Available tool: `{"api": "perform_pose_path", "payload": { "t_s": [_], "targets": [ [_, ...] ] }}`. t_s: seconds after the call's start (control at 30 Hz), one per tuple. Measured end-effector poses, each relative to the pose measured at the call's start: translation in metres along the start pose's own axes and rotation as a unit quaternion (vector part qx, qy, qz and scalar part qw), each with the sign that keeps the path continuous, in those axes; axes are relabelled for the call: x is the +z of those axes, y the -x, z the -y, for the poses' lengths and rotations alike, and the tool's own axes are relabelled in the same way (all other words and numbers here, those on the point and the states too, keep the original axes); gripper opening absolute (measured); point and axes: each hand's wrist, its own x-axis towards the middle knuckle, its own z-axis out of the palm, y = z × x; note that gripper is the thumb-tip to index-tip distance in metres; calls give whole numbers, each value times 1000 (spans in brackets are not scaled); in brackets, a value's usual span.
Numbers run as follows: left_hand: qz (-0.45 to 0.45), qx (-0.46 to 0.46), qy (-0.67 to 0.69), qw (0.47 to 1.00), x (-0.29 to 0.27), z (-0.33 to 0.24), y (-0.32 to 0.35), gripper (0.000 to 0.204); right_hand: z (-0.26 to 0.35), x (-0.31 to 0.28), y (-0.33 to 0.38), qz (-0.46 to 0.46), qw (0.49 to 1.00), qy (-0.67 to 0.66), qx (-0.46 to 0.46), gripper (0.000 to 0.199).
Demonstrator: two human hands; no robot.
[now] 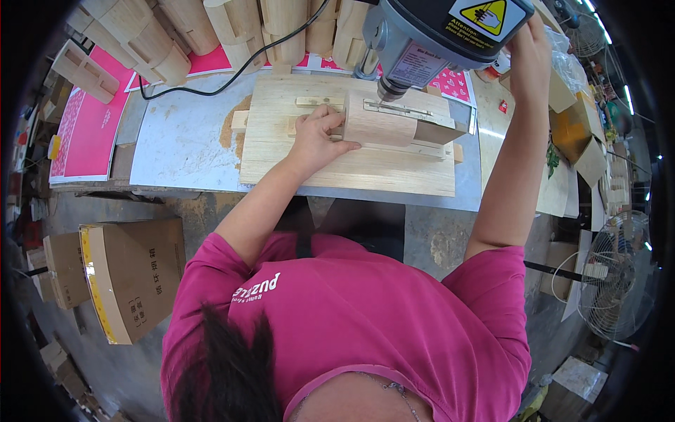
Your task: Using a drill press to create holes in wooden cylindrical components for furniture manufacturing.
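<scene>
A cardboard box (133, 278) lay tipped on its side on the floor to the person's left, its flaps closed so nothing inside could be seen; a second, smaller cardboard carton (65, 269) sat just beside it, also shut. On the right, more open cardboard boxes (583, 133) stood near the counter's end, their contents too blurred to tell.

On the grey counter (176, 141) rested a flat wooden jig board (351, 165), and on it a curved wooden block (376, 123) sat directly under the drill press head (450, 28), with the bit touching a thin wooden strip (404, 111) on top of the block. Sawdust lay at the board's left edge.

The left hand (316, 137) reached forward from a bent elbow, palm down, with its fingers (330, 119) curled closed against the left side of the wooden block, pressing it in place on the board. The right hand (527, 56) was raised high, the forearm running nearly straight up to the side of the drill press; its fingers were hidden behind the machine's head, so it could not be told whether they gripped anything.

Behind the board, a row of rounded wooden pieces (239, 28) lined the back of the counter, partly on pink printed sheets (91, 126). A black power cord (232, 74) curved across them. A floor fan (622, 274) stood at the right.
</scene>
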Motion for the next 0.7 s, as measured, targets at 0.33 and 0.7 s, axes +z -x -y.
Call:
{"api": "perform_pose_path", "payload": {
  "t_s": [0.33, 0.7],
  "targets": [
    [-11, 111, 36, 993, -49, -3, 30, 34, -28, -1, 168, 285, 936, 125, 165, 27],
    [-160, -306, 395, 851, -150, -35, 111, 23, 7, -10, 220, 160, 892, -217, 364, 22]
  ]
}}
